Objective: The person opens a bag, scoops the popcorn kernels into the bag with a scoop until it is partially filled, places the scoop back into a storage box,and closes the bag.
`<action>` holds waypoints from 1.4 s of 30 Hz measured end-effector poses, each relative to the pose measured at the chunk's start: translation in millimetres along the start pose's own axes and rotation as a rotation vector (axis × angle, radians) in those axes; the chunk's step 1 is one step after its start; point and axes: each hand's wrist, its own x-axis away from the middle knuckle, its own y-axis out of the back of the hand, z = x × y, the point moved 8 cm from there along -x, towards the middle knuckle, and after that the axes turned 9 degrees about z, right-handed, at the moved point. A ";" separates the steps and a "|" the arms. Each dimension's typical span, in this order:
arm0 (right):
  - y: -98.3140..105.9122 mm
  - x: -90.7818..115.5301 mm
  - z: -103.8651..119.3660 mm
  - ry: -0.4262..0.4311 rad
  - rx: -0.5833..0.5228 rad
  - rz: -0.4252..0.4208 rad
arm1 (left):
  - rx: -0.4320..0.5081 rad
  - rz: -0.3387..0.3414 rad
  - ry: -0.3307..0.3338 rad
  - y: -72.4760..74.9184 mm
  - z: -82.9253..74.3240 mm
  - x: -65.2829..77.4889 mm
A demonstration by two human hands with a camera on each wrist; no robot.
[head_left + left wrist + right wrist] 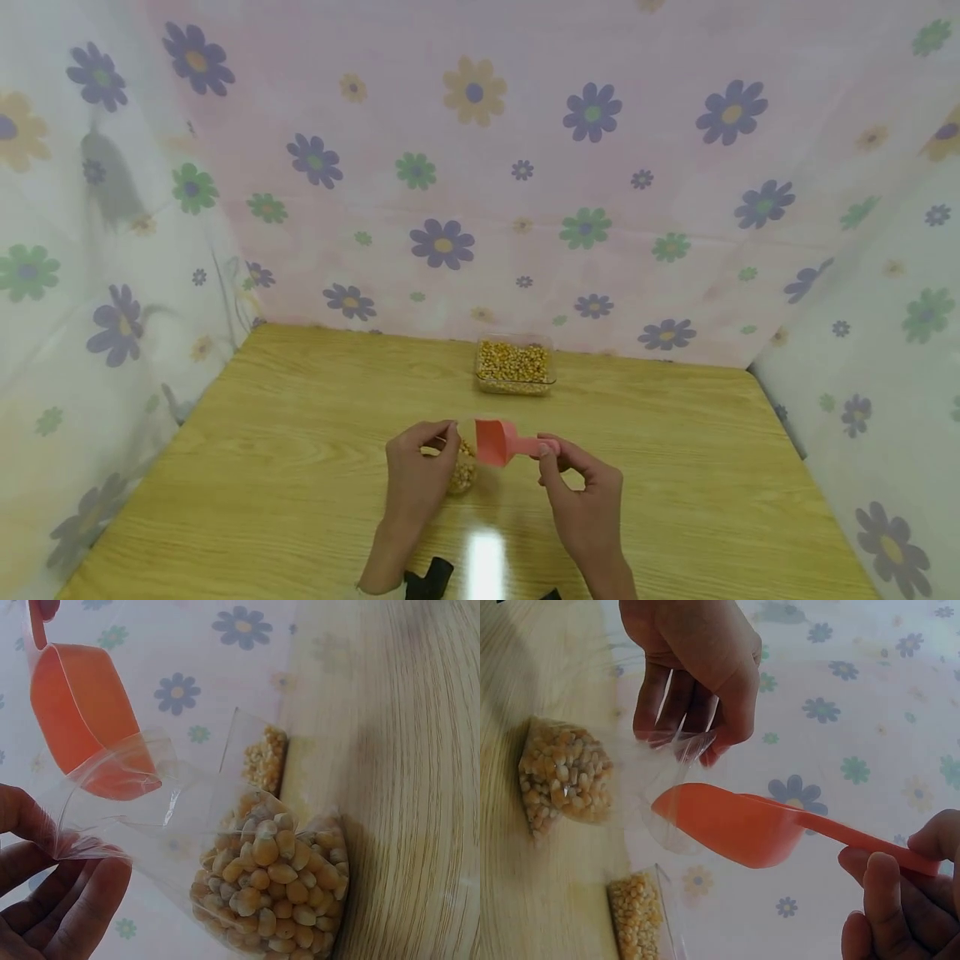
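Flowered cloth hangs behind a wood-grain tabletop. Plastic bag sits on the tabletop between the two hands, nearer the left. Risk, by my reading: its mouth is limp and held at one side only, so the film could fold inward and send kernels outside; a bump from the scoop could topple the bag. Looks: clear, creased film, lower part plump with yellow-orange kernels, upper part slack. Scoop is pinkish orange, deep-sided, seemingly empty, lip at the bag's mouth. Left hand pinches the bag's top edge; right hand grips the scoop's handle. Farther back, near the cloth: a clear tub holding more kernels.
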 end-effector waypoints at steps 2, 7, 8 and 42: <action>1.1 -1.1 0.8 0.011 0.007 -0.008 | -0.002 0.000 -0.004 -0.2 -0.5 -1.3; 2.8 -2.7 -0.2 0.020 0.002 -0.026 | -0.016 -0.011 0.014 1.8 0.5 -2.7; 2.8 -2.6 -1.0 0.016 0.001 -0.029 | -0.017 -0.013 0.018 2.4 0.5 -2.8; 31.3 -48.2 -36.6 -0.080 -0.109 -0.157 | -0.003 -0.020 0.013 7.8 5.7 -1.2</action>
